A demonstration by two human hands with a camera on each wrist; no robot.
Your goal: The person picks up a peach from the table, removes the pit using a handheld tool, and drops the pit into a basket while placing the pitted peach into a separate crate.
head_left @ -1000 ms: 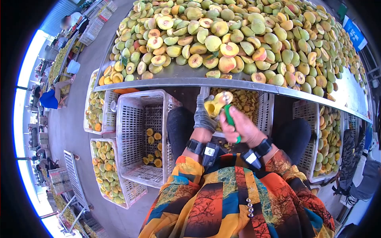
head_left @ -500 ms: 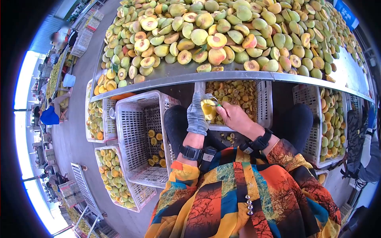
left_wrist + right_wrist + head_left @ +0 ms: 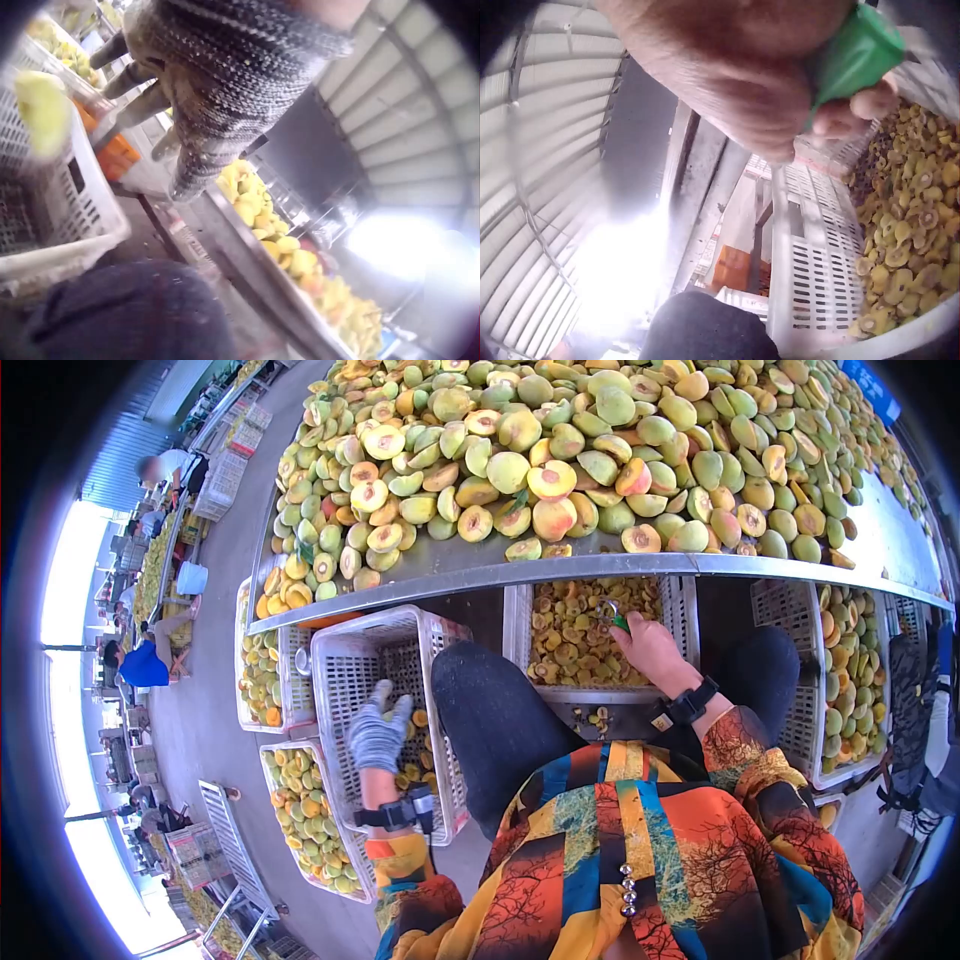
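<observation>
My gloved left hand [image 3: 380, 735] is over the tall white crate [image 3: 333, 685], its fingers spread and nothing gripped. In the left wrist view a blurred yellow-green peach half [image 3: 43, 112] is in the air over that crate, apart from the fingertips. Hollowed peach halves [image 3: 418, 760] lie at the crate's bottom, partly hidden by the hand. My bare right hand [image 3: 655, 652] grips a pitting tool by its green handle [image 3: 862, 52]; its metal loop [image 3: 609, 607] points over a crate of peach scraps [image 3: 590, 650].
A metal table edge [image 3: 600, 567] runs across in front, with a big heap of halved peaches [image 3: 560, 460] on it. Filled crates stand at left [image 3: 312, 815] and right [image 3: 848, 670]. My knee [image 3: 495, 715] is between the tall crate and the scrap crate. Other people work far left.
The hands met at a peach half, the tool working in it; now they are apart. My left hand has swung left over the tall crate and let the half go. The right keeps the tool.
</observation>
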